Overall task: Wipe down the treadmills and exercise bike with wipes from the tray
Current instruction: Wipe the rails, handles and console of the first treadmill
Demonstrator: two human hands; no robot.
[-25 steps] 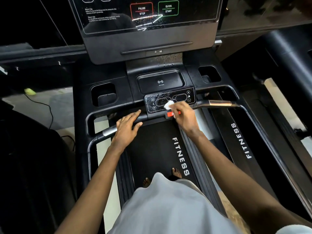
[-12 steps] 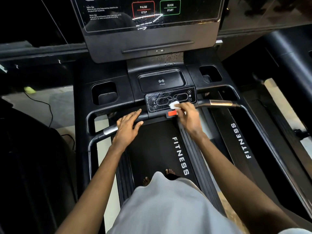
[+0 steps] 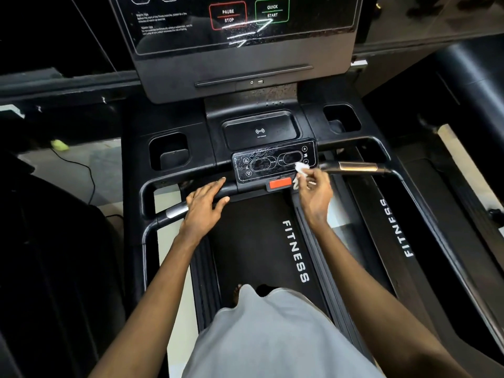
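The right hand [image 3: 313, 192] pinches a small crumpled wipe [image 3: 301, 167] between thumb and fingertips and presses it to the panel [image 3: 261, 163] at the panel's 4 o'clock corner, just above the red key [image 3: 279, 184]. The left hand [image 3: 204, 203] lies flat, fingers straight, on the bar [image 3: 174, 212] at 9 o'clock from the key. It grips nothing and seems only to steady the person, who stands on the belt [image 3: 253, 241].

Wet smears cover most of the panel, so this patch looks nearly finished, with only its right edge in hand. The screen [image 3: 240, 23] at 12 o'clock carries wet streaks near its stop and start marks, and droplets speckle the neck [image 3: 272, 96] below it, which suggests both have had a pass. The pad [image 3: 259, 129] between neck and panel looks dry, though that is hard to tell on the dark surface.

By my reading much is left. On this machine that means the bar, the bronze grip [image 3: 357, 167] at 3 o'clock from the wipe, the two cup wells [image 3: 169, 151] and the side rails. The second treadmill [image 3: 395, 227] at 3 o'clock shows no wet marks. Neither the bike nor the tray is in view. The wipe is small and balled up, and a fresh one may soon be needed.
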